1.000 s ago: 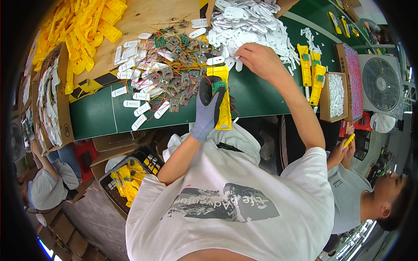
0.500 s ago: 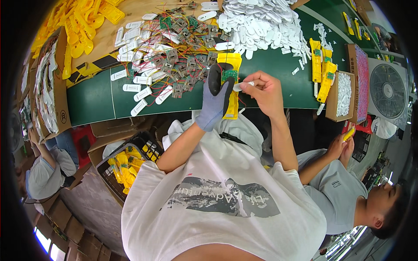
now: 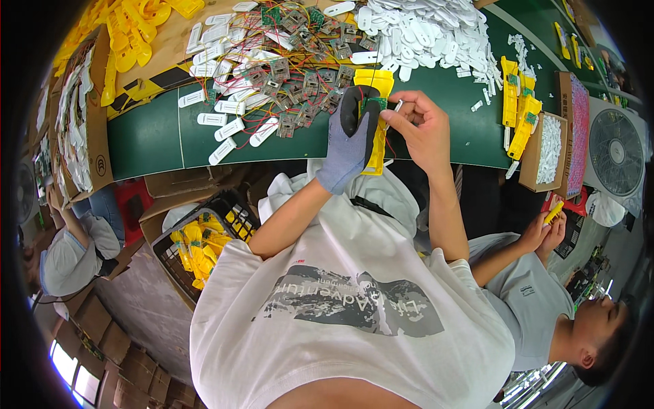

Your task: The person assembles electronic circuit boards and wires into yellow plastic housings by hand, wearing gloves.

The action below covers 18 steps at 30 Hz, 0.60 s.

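Observation:
My left hand point(image 3: 349, 136), in a grey glove with black fingertips, grips a long yellow plastic housing point(image 3: 373, 163) upright at the bench's near edge. A small green circuit board point(image 3: 374, 107) sits on the housing, partly hidden by the gloved fingers. Bare, my right hand point(image 3: 424, 129) pinches a small white plastic piece point(image 3: 398, 105) close to the board's right side. The piece now shows almost edge-on. A thin red wire point(image 3: 389, 144) hangs beside the housing, below my right fingers.
Beyond my hands lie tangled wired modules point(image 3: 289, 85) and a heap of white plastic covers point(image 3: 429, 34). At right are finished-looking yellow housings point(image 3: 523, 123), a box of small white parts point(image 3: 549, 150) and a fan point(image 3: 616, 151). A black basket point(image 3: 163, 253) holds yellow pieces; a co-worker point(image 3: 531, 293) sits at right.
The white piece in my right fingers has turned from showing its face to nearly edge-on, close to the board. The whole view has shifted slightly; my left hand keeps its grip.

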{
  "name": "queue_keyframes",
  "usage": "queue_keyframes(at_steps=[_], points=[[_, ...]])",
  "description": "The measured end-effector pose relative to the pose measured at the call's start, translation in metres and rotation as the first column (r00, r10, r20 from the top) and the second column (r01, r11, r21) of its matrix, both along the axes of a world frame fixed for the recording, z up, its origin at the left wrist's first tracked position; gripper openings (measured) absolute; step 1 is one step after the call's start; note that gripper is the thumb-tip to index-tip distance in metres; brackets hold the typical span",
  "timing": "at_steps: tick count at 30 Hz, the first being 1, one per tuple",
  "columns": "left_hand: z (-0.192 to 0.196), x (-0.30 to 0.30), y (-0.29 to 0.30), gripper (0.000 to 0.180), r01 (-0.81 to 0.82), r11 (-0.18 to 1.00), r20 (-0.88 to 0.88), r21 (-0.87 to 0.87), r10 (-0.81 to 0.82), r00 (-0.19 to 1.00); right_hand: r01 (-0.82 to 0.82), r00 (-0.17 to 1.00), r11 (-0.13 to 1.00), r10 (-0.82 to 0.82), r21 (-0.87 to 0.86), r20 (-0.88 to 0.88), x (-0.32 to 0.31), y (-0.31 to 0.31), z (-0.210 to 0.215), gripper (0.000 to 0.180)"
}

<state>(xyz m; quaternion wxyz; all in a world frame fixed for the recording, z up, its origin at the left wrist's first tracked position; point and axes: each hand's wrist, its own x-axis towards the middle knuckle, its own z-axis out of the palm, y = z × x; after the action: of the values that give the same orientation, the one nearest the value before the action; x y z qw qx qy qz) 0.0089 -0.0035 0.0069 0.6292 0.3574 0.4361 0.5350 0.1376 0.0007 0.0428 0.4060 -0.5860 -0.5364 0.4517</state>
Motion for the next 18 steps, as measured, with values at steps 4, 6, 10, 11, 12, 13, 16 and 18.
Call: queue_keyframes(at_steps=[4,6,10,11,12,13,16,18], points=[[-0.001,0.001,0.0,0.018,-0.004,0.999,-0.03,-0.034,0.003,1.0,0.115,0.954,0.993,-0.121,-0.038,-0.275,-0.011,-0.015,-0.012,0.03],[0.0,0.004,-0.001,0.018,-0.03,0.999,0.006,0.015,0.03,1.0,0.131,0.915,0.99,-0.141,-0.054,-0.379,-0.014,-0.018,-0.019,0.036],[0.004,0.002,-0.003,0.017,-0.004,1.0,-0.122,-0.005,0.003,0.993,0.175,0.97,0.977,-0.149,0.125,-0.192,-0.02,-0.027,-0.023,0.044],[0.003,0.002,-0.004,0.017,-0.001,0.999,-0.15,0.033,0.006,0.989,0.162,0.978,0.98,-0.143,0.118,-0.149,-0.02,-0.029,-0.022,0.044],[0.002,0.002,-0.004,0.017,0.003,0.997,-0.179,0.071,0.01,0.984,0.161,0.978,0.981,-0.144,0.111,-0.151,-0.02,-0.028,-0.021,0.044],[0.001,0.001,-0.004,0.017,0.004,0.998,-0.18,0.064,0.007,0.984,0.157,0.984,0.981,-0.145,0.112,-0.108,-0.021,-0.027,-0.018,0.042],[0.001,0.001,-0.003,0.022,0.051,0.99,-0.291,0.129,-0.011,0.957,0.142,0.99,0.977,-0.14,0.159,-0.025,-0.022,-0.028,-0.014,0.039],[0.001,0.002,-0.003,0.019,0.046,0.984,-0.303,0.17,0.008,0.953,0.129,0.991,0.969,-0.135,0.209,0.014,-0.022,-0.026,-0.014,0.037]])
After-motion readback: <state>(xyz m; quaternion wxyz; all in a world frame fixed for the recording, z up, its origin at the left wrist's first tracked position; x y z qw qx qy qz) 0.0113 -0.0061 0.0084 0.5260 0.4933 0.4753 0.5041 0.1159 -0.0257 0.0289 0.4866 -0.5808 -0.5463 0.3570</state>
